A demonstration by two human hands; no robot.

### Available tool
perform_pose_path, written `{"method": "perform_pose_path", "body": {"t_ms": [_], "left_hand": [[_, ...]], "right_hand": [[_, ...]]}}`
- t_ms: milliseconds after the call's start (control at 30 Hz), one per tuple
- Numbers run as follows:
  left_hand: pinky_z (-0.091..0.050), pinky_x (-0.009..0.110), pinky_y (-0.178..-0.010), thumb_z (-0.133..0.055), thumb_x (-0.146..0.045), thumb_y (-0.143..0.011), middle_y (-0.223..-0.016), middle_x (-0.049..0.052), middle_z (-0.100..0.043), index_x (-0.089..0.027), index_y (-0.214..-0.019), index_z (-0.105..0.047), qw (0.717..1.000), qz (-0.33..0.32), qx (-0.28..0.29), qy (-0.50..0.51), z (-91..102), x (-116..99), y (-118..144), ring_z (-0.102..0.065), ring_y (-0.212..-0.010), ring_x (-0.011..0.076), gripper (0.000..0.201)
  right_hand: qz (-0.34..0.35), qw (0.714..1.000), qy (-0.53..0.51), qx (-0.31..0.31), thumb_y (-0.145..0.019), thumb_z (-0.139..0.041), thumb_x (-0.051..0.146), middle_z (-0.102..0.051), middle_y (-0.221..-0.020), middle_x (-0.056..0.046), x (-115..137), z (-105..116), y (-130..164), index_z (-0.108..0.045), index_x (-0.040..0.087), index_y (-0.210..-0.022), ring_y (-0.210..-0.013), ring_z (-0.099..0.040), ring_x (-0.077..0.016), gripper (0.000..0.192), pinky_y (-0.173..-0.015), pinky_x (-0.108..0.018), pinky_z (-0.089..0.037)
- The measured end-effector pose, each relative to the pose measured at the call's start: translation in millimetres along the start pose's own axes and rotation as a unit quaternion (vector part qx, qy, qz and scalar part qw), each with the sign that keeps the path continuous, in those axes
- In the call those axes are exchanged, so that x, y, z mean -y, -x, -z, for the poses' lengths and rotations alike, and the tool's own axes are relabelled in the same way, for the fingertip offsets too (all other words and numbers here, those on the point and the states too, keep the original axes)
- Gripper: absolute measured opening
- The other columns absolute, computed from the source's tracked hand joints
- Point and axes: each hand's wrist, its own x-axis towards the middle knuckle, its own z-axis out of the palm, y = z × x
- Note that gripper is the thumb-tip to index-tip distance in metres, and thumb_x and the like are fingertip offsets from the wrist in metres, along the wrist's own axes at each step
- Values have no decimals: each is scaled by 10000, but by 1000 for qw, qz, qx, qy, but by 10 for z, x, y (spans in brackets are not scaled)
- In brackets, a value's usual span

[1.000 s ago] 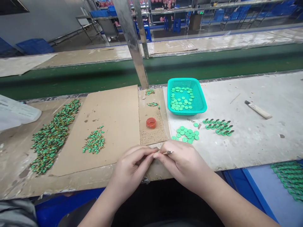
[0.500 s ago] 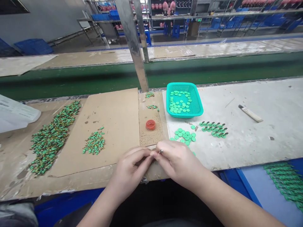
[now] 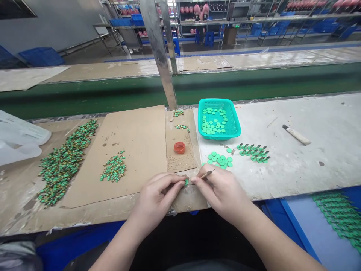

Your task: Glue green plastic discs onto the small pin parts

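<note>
My left hand point(image 3: 158, 199) pinches a small green disc point(image 3: 186, 182) between thumb and forefinger at the near edge of the bench. Facing it, my right hand point(image 3: 221, 194) grips a thin pointed tool point(image 3: 208, 173), whose tip meets the disc. Just beyond my right hand lies a loose cluster of green discs point(image 3: 219, 159). A row of green discs with dark stems point(image 3: 254, 152) lies to the right of that cluster. A teal basket point(image 3: 235, 124) holding several more green discs stands behind them.
A small red cap point(image 3: 179, 147) sits on a cardboard sheet point(image 3: 135, 146). A small pile point(image 3: 114, 168) and a long pile point(image 3: 63, 163) of green-and-gold parts lie to the left. A knife-like tool point(image 3: 296, 134) lies right. A metal post point(image 3: 158, 52) rises ahead, before a green conveyor belt point(image 3: 254, 81).
The pointed tool in my right hand has swung up so its shaft sticks out to the right. The green disc now shows between my left fingertips. Both hands stayed at the bench edge.
</note>
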Motion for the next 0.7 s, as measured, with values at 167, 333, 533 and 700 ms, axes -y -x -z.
{"method": "perform_pose_path", "body": {"t_ms": [167,333,533,700], "left_hand": [[-593,213,-839,-717,-314,-1066,-998,-21,-833,-301,-1019,-848,1000,0,2,7,2,-21,-5,-784,-902,148,140],[-577,184,-845,-705,-315,-1087,-992,-41,-826,-308,-1018,-836,1000,-12,2,13,4,-40,-17,-779,-902,123,148],[-568,196,-794,-682,-273,-1077,-933,-27,-805,-283,-969,-822,1000,-20,5,15,15,-37,-21,-754,-839,129,177],[-558,226,-762,-668,-307,-1072,-882,-1,-781,-256,-900,-805,1000,5,15,19,22,-51,-24,-726,-802,150,226]], "right_hand": [[6,1000,-14,8,-1178,-553,276,-639,-835,6,37,-46,-35,-556,235,-903,-746,-635,-161,278,-702,-272,-463],[18,999,20,32,-1190,-539,294,-597,-810,20,69,-76,-81,-515,242,-893,-729,-598,-163,302,-697,-277,-438],[53,997,35,49,-1184,-511,234,-547,-782,38,141,-69,-145,-417,261,-879,-699,-511,-158,320,-661,-280,-363],[62,995,29,71,-1154,-522,172,-562,-806,36,131,-84,-207,-410,261,-881,-720,-509,-151,308,-678,-275,-366]]}}
